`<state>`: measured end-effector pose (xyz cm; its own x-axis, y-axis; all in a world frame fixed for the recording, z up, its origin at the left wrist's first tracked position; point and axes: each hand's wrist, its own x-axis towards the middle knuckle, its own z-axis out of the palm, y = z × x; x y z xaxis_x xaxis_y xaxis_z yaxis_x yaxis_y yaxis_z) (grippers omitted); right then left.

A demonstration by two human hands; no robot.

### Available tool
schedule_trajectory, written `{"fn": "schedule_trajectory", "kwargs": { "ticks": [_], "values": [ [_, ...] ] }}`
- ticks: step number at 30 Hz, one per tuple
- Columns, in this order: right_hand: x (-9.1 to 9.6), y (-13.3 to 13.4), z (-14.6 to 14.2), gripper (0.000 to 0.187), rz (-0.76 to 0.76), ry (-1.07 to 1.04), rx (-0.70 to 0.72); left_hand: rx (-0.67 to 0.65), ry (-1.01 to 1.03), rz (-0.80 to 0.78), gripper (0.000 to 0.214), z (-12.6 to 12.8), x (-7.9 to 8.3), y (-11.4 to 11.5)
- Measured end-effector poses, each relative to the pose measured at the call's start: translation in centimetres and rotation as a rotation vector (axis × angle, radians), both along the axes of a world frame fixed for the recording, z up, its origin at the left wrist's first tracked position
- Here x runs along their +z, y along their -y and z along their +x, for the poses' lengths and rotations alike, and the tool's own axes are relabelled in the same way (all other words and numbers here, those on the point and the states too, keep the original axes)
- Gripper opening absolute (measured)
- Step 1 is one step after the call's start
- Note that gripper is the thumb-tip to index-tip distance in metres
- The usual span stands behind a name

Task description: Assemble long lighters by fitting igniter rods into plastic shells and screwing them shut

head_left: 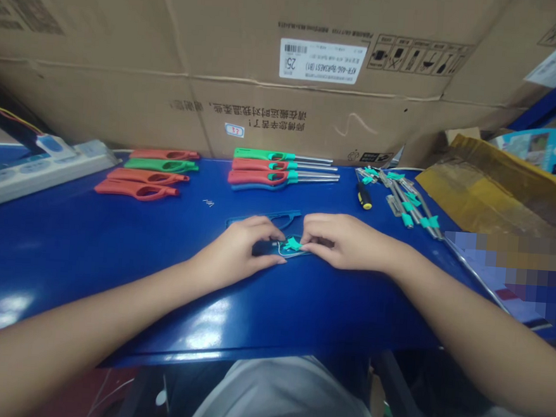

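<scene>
My left hand (249, 243) curls around the left part of a blue lighter housing half (298, 255) lying on the table, thumb at the near edge and fingers at the far side. A green trigger (293, 243) and a thin white wire (279, 251) show inside this half. My right hand (347, 242) is closed in a pinch at the trigger's right side; what sits between its fingertips is hidden. Just behind, another blue housing half (284, 220) lies partly covered by my left hand.
Orange and green lighter handles (139, 190) lie at left beside a white power strip (47, 170). Assembled lighters (262, 165) stand in a row at back centre. A screwdriver (364, 195) and metal tubes with green parts (414, 205) lie right. A large cardboard box (250, 54) borders the back.
</scene>
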<state>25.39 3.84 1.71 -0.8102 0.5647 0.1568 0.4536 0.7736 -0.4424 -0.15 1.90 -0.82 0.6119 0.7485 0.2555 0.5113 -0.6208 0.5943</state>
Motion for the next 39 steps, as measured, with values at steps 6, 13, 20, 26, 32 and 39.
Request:
{"fn": "schedule_trajectory", "kwargs": {
  "ticks": [6, 13, 20, 26, 32, 39],
  "values": [
    [0.4, 0.6, -0.3, 0.010, 0.097, 0.069, 0.037, 0.015, 0.024, -0.016, 0.026, 0.2, 0.1, 0.0],
    [0.5, 0.9, -0.4, 0.017, 0.246, 0.189, 0.048, 0.025, 0.004, -0.011, 0.029, 0.2, 0.1, 0.1],
    [0.9, 1.4, -0.8, 0.023, 0.401, 0.305, 0.057, 0.034, 0.006, -0.029, 0.028, 0.2, 0.2, 0.0],
    [1.3, 1.9, -1.1, 0.019, 0.461, 0.389, 0.068, 0.034, 0.021, -0.044, 0.024, 0.2, 0.1, 0.0],
    [1.4, 2.0, -1.2, 0.019, 0.428, 0.411, 0.051, 0.046, 0.031, -0.061, 0.024, 0.4, 0.2, 0.0],
    [1.4, 1.9, -1.3, 0.019, 0.352, 0.434, 0.006, 0.048, 0.019, -0.043, 0.025, 0.4, 0.2, 0.1]
  ]
}}
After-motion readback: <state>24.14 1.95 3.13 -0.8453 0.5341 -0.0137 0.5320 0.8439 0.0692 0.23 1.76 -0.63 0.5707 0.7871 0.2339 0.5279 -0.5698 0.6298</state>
